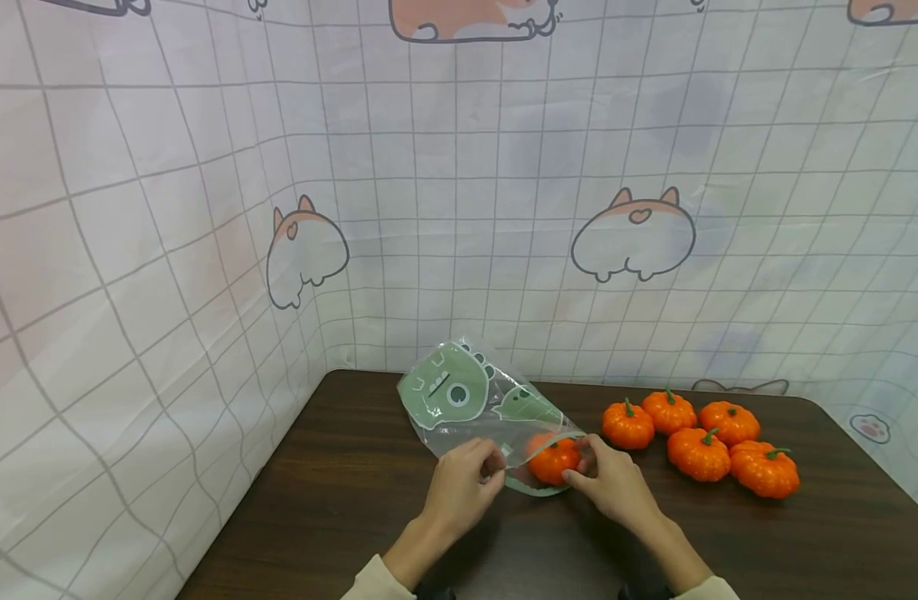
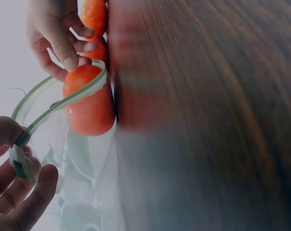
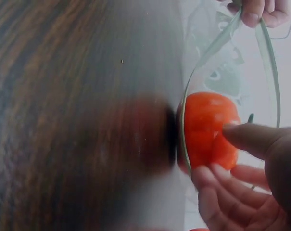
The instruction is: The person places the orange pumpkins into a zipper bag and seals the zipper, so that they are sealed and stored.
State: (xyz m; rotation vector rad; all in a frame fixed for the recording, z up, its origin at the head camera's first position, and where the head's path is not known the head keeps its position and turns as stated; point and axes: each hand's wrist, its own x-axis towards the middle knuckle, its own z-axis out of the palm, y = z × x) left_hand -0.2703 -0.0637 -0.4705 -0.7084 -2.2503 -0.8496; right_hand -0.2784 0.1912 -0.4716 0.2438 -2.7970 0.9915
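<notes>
Pinching the green rim (image 2: 55,106) of a clear bag (image 1: 450,392), the left hand (image 1: 462,483) has a firm grip, thumb against finger, low in the centre of the head view. Just right of it, the right hand (image 1: 612,483) has a loose grip, thumb and fingers parted, their tips touching an orange pumpkin (image 1: 552,461) without closing round it. That pumpkin sits in the bag's mouth, with the rim around it. The bag, printed with green creatures, slants from there toward the upper left, across the dark tabletop (image 1: 339,483). Five more pumpkins (image 1: 699,454) stand clustered at right, near the right hand. Behind rises a pale gridded backdrop (image 1: 459,208) with cartoon animals. Pale sleeves (image 1: 380,582) show at the bottom edge.
</notes>
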